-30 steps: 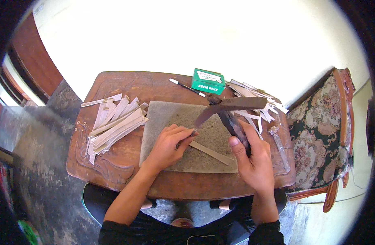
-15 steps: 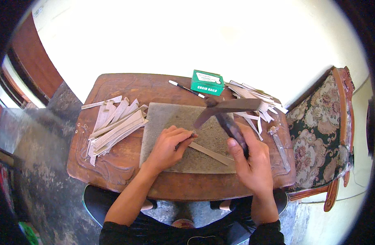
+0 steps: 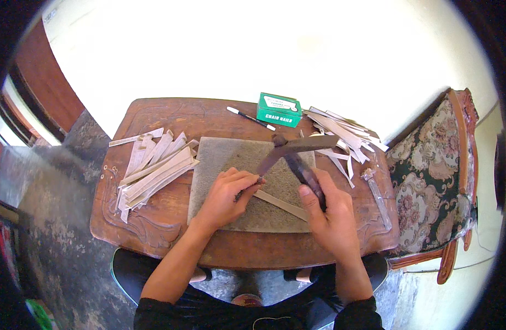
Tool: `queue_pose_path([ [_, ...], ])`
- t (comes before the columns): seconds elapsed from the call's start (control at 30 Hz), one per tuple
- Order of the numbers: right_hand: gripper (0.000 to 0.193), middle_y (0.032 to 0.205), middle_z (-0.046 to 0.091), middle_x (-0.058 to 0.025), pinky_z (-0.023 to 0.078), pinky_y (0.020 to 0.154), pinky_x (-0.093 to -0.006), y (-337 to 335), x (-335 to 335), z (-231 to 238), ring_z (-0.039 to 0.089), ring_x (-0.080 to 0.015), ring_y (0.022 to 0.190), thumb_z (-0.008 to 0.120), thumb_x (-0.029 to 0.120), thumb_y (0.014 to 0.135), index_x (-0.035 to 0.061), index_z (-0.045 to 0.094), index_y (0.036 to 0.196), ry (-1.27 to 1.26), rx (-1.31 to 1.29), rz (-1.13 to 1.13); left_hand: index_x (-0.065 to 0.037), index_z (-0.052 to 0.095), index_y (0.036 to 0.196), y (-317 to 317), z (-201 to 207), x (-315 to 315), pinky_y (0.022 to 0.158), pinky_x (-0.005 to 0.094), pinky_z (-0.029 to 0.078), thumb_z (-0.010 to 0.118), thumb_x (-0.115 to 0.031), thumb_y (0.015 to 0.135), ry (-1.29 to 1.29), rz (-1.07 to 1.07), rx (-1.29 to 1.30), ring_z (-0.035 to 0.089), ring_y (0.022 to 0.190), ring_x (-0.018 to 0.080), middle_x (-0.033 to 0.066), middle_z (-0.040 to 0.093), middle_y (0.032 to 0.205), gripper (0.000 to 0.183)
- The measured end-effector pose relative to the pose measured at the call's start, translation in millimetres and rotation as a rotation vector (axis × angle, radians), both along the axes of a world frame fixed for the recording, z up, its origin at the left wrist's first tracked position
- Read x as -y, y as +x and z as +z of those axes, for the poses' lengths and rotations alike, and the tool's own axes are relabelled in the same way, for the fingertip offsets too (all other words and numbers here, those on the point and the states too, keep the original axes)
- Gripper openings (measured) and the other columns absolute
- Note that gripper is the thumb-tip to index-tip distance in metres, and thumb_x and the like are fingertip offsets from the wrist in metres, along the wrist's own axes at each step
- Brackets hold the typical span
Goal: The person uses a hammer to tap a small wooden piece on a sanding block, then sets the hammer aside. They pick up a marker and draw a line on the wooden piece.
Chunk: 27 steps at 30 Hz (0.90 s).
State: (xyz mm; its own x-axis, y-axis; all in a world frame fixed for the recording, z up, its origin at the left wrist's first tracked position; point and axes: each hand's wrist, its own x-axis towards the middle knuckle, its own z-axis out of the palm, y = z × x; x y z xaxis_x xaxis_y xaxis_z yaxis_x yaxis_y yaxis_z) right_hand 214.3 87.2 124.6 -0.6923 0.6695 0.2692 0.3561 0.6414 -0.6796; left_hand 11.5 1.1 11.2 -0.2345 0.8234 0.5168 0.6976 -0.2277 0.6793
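My right hand [image 3: 335, 217] is wrapped round the handle of a hammer [image 3: 305, 144] with a long, dark, curved head. The narrow end of that head reaches down to the fingertips of my left hand [image 3: 225, 199]; whether it touches cannot be told. My left fingers are pinched round a short, dark, rod-like tool [image 3: 239, 196], mostly hidden by the hand. Under it a narrow beige strip [image 3: 281, 205] lies slantwise on a rough grey slab [image 3: 220, 151], its right end near my right hand.
The slab rests on a carved wooden table [image 3: 165, 115]. Beige strips [image 3: 159, 173] are heaped on the left, pale offcuts [image 3: 341, 132] at the back right. Behind stand a green box [image 3: 279, 110] and a marker pen [image 3: 250, 118]. A clear bag [image 3: 377, 201] lies right, beside a floral-upholstered chair [image 3: 429, 176].
My right hand and the hammer have moved left and slightly down, bringing the head's narrow end to my left fingertips. My left hand has stayed nearly still.
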Motion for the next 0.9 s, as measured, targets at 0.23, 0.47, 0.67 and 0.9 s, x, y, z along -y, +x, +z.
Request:
queue_pose_path([
  [0.23, 0.034, 0.069, 0.048, 0.0021, 0.038, 0.046, -0.0248, -13, -9, -52, 0.045, -0.0071, 0.051, 0.05, 0.037, 0.109, 0.0089, 0.056, 0.127, -0.834, -0.319, -0.109, -0.001, 0.072, 0.105, -3, -3, -1, 0.083, 0.0363, 0.051, 0.066, -0.004, 0.094, -0.045, 0.018, 0.191, 0.068, 0.093, 0.0262, 0.0102, 0.075, 0.101, 0.012],
  [0.47, 0.04, 0.069, 0.045, 0.0012, 0.035, 0.043, -0.0248, -21, -13, -93, 0.042, -0.0081, 0.048, 0.048, 0.045, 0.108, 0.0111, 0.051, 0.131, -0.997, -0.454, -0.159, -0.002, 0.073, 0.115, -6, -10, -2, 0.084, 0.0326, 0.052, 0.065, -0.008, 0.099, -0.083, -0.002, 0.552, 0.068, 0.092, 0.0171, 0.0101, 0.076, 0.098, 0.019],
  [0.67, 0.04, 0.069, 0.045, 0.0007, 0.036, 0.043, -0.025, -19, -14, -95, 0.043, -0.0084, 0.048, 0.047, 0.043, 0.109, 0.0104, 0.05, 0.131, -0.999, -0.433, -0.142, 0.003, 0.071, 0.104, -3, 0, 1, 0.094, 0.0325, 0.05, 0.063, -0.006, 0.099, -0.186, 0.001, 0.474, 0.067, 0.102, 0.018, 0.0104, 0.074, 0.111, 0.013],
  [0.9, 0.036, 0.069, 0.047, 0.0007, 0.036, 0.043, -0.0251, -19, -14, -94, 0.043, -0.0081, 0.048, 0.045, 0.041, 0.11, 0.01, 0.052, 0.127, -0.978, -0.419, -0.127, 0.002, 0.072, 0.107, -3, 2, 0, 0.094, 0.0331, 0.051, 0.065, -0.006, 0.098, -0.203, 0.002, 0.407, 0.068, 0.102, 0.0191, 0.0115, 0.075, 0.111, 0.014],
])
